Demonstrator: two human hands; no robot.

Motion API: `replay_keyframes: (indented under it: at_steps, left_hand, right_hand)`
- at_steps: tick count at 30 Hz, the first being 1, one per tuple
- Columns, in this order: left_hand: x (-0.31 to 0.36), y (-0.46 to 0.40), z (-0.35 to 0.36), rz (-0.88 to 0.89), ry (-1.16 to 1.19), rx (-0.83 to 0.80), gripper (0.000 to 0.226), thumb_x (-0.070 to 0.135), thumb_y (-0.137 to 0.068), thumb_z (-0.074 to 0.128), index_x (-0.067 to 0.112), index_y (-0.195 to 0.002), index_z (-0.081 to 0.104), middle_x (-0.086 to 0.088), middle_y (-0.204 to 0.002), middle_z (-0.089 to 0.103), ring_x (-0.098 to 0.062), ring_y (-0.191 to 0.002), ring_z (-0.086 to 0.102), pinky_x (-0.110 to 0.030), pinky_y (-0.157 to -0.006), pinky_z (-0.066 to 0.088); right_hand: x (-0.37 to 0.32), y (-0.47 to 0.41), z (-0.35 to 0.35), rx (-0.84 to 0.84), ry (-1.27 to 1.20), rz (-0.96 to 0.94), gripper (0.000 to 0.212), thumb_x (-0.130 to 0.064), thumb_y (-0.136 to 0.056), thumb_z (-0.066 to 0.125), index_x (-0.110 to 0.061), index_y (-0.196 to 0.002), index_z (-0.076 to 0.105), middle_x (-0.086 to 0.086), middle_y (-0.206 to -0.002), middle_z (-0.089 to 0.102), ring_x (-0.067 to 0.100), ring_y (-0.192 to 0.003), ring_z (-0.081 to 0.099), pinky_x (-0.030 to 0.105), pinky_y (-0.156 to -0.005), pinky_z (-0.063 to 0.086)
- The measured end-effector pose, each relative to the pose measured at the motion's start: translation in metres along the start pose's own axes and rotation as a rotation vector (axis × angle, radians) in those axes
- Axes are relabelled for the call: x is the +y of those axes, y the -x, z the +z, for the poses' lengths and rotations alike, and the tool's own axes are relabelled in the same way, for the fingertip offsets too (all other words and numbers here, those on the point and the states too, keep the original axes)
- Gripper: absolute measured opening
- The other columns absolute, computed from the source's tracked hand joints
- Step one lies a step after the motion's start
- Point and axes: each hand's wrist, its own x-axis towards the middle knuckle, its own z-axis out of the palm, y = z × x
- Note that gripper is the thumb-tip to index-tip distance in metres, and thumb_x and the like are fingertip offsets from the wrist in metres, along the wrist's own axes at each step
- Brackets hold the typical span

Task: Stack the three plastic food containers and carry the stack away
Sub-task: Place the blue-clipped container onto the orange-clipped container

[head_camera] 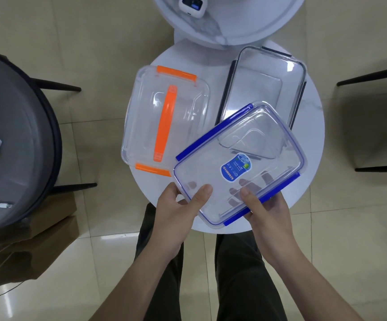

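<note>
A clear container with blue clips and a blue sticker on its lid is lifted above the round white table. My left hand grips its near left corner, thumb on the lid. My right hand holds its near right edge, fingers showing through underneath. A clear container with an orange handle and orange clips rests on the table's left side. A clear container with dark clips sits at the back right, its near end overlapped by the blue one.
A second round white table with a small white device stands behind. A grey round chair with a white charger and cable is at the left; brown paper bags sit below it. Dark chair legs stand at the right.
</note>
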Motion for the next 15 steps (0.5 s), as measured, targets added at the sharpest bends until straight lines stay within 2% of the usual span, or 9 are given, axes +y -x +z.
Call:
replay_keyframes:
  at_steps: [9,15]
  left_hand:
    - [0.004,-0.007,-0.019,0.074,0.005,0.003,0.074,0.033,-0.076,0.083,0.027,-0.139,0.045,0.003,-0.134,0.064,-0.019,-0.124,0.064,-0.051,-0.09,0.061]
    - [0.015,-0.01,-0.036,0.174,0.001,0.011,0.07,0.029,-0.08,0.078,0.024,-0.142,0.045,0.001,-0.134,0.064,-0.021,-0.126,0.063,-0.052,-0.093,0.059]
  right_hand:
    - [-0.009,-0.001,0.015,-0.033,0.069,-0.047,0.073,-0.034,-0.068,0.078,-0.019,-0.134,0.052,-0.001,-0.124,0.07,0.021,-0.113,0.068,0.042,-0.087,0.06]
    - [-0.017,-0.002,0.027,-0.071,0.127,-0.098,0.057,-0.031,-0.073,0.074,-0.02,-0.127,0.058,-0.004,-0.118,0.073,0.018,-0.109,0.07,0.035,-0.083,0.061]
